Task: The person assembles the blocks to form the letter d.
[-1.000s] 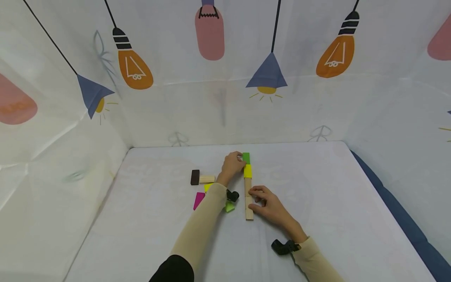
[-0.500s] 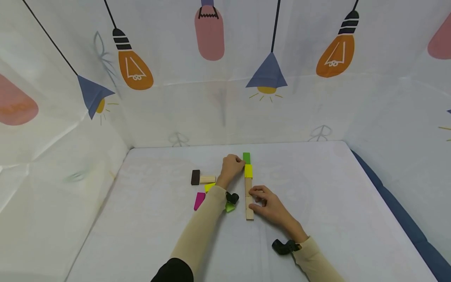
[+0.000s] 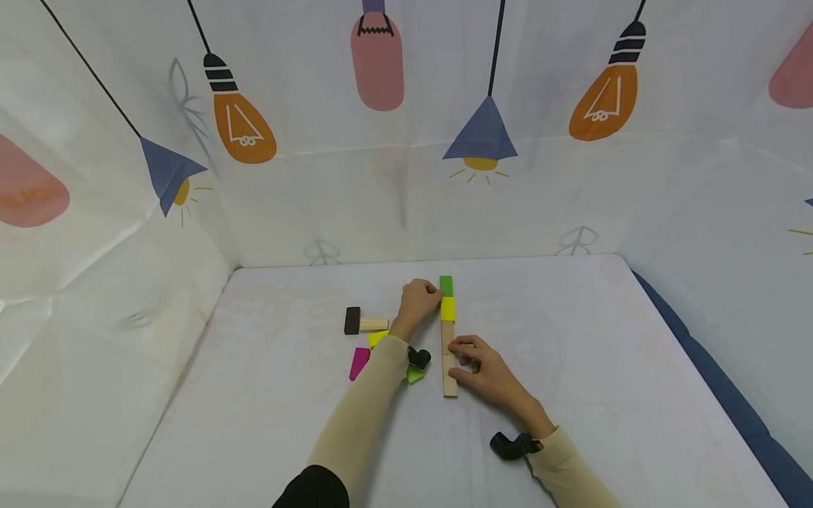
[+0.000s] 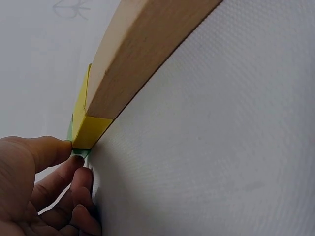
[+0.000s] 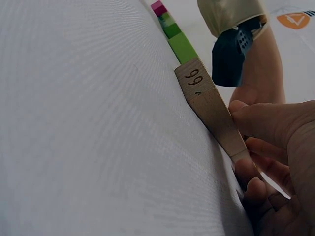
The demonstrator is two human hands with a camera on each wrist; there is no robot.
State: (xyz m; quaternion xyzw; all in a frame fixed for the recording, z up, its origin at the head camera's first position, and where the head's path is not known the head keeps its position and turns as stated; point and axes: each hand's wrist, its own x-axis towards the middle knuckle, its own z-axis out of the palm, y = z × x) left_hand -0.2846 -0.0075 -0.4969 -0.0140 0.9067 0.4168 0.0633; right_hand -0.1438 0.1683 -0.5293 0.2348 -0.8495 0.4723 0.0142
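A straight row of blocks runs away from me on the white table. Its far end is a green block (image 3: 447, 285), followed by a yellow block (image 3: 447, 309) and two plain wooden blocks (image 3: 449, 377). My left hand (image 3: 416, 307) touches the row's left side near the green-yellow joint. Up close in the left wrist view, the thumb (image 4: 51, 151) meets the yellow block's corner, and the other fingers curl loosely below. My right hand (image 3: 490, 370) lies along the right side, thumb and fingertips against the wooden blocks. One wooden block (image 5: 195, 78) bears the mark 66 in the right wrist view.
Left of the row lie a dark brown block (image 3: 352, 320), a wooden block (image 3: 373, 324), a yellow piece (image 3: 377, 339), a magenta block (image 3: 359, 363) and a light green block (image 3: 414, 374). The left forearm partly covers this group. A printed fabric wall (image 3: 406, 204) rises behind the table.
The left hand has drawn slightly toward me and left, from the green block's side to the green-yellow joint. The right hand and the blocks look nearly unchanged.
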